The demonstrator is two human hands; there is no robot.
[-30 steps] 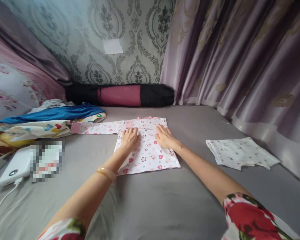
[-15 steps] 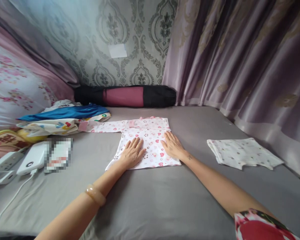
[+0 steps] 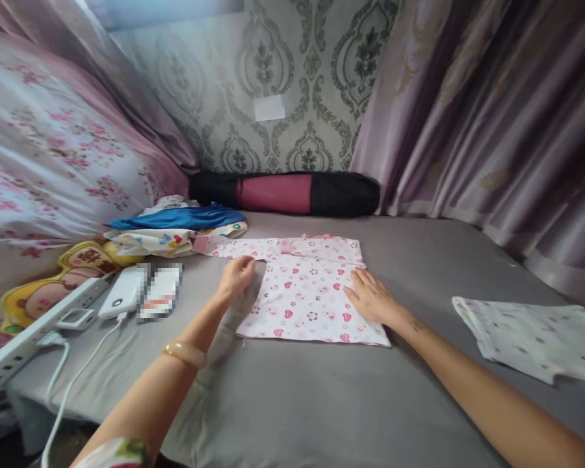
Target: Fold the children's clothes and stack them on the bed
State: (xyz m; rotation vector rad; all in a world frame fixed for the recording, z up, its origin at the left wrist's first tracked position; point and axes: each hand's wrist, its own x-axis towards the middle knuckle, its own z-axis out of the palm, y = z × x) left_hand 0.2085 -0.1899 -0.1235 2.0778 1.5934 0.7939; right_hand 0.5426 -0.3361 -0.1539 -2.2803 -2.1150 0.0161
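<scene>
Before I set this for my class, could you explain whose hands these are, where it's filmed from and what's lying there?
There is no machine: these are a person's bare hands, seen by a camera worn on the head, looking forward and down. On the grey sheet lies a white heart-print top, one sleeve stretched leftward. The right hand rests flat on its right edge. The left hand, curled, is by its left side; whether it grips the top is unclear. Piled clothes and a power bank lie left, another garment right.

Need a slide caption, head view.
Right hand on a heart-print shirt lying on grey fabric, left hand near its outstretched sleeve.
</scene>
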